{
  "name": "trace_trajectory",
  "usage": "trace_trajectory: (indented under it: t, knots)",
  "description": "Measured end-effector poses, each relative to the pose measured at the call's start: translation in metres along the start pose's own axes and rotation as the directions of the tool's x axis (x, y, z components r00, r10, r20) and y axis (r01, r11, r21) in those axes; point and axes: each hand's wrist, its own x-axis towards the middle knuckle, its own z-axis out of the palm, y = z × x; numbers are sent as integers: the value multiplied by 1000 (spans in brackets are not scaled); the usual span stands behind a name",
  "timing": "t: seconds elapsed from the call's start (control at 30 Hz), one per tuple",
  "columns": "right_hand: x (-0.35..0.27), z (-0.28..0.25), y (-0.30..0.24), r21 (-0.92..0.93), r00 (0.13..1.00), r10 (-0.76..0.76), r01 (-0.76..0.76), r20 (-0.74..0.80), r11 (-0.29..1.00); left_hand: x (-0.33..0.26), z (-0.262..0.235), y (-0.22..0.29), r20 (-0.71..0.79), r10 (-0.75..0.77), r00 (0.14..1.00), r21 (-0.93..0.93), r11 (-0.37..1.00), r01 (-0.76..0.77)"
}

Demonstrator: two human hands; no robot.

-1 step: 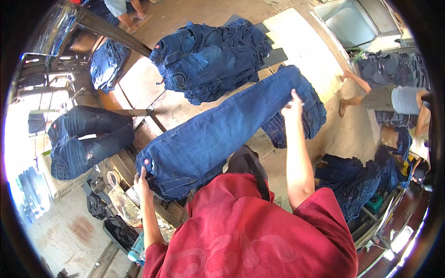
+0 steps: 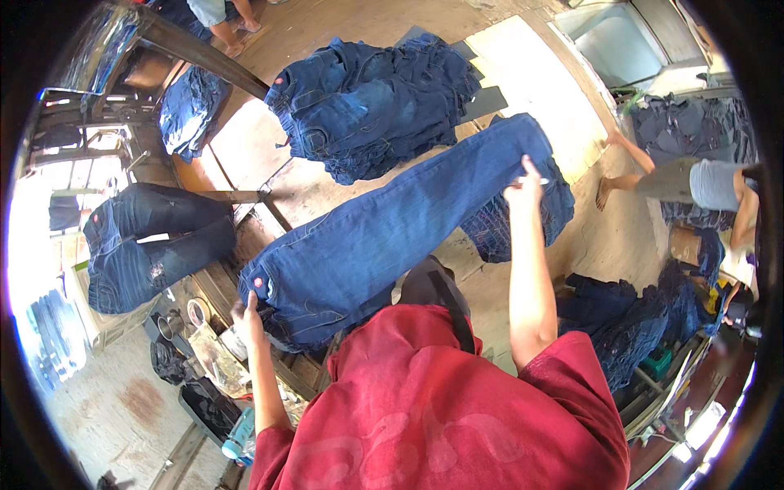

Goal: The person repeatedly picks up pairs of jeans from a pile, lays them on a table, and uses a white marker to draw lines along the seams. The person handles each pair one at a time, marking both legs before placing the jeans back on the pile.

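So the left hand [image 2: 249, 318] has its grip closed on the waistband corner of a pair of blue jeans [image 2: 367, 224], right next to a round red patch. The right hand [image 2: 525, 188] is up at the leg end with its index finger laid along the denim; honestly can't tell if that grip is pinching the cloth or just touching it, and there's a small pale something by the fingers, too tiny to make out. The jeans run diagonally in front of the wearer's maroon shirt [image 2: 457, 400], waist at lower left, leg end at upper right, passing over a denim bundle [image 2: 559, 204]; can't see if they actually touch it. Just beyond is a big pile of dark jeans [image 2: 376, 106] on the floor, with a pale sheet [image 2: 523, 73] to its right. Off left there's another pair of jeans [image 2: 114, 253], plus a teal bottle [image 2: 239, 437] lower down. Over on the right, a denim heap [image 2: 653, 318], and above that another person in grey shorts [image 2: 714, 180].
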Motion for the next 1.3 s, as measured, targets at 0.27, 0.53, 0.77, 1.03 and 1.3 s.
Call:
trace_trajectory:
  t: [0.27,0.53,0.77,1.03,1.3]
  knots:
    - [-106,74,-111,-30,806,-541,563,240,826,-197,201,92,632,773,55,-67,125,-990]
    - [-313,124,-29,-240,273,-511,962,815,130,-244,287,64,724,689,24,333,-319,-887]
    - [-367,89,211,263,-270,268,963,925,63,-242,291,36,648,759,-57,101,-159,-982]
    - [-354,102,241,369,-352,455,928,818,54,-239,287,57,856,514,52,64,-7,-998]
    - [-311,196,-58,-121,72,-255,975,964,-185,-236,261,92,759,646,79,73,35,-997]
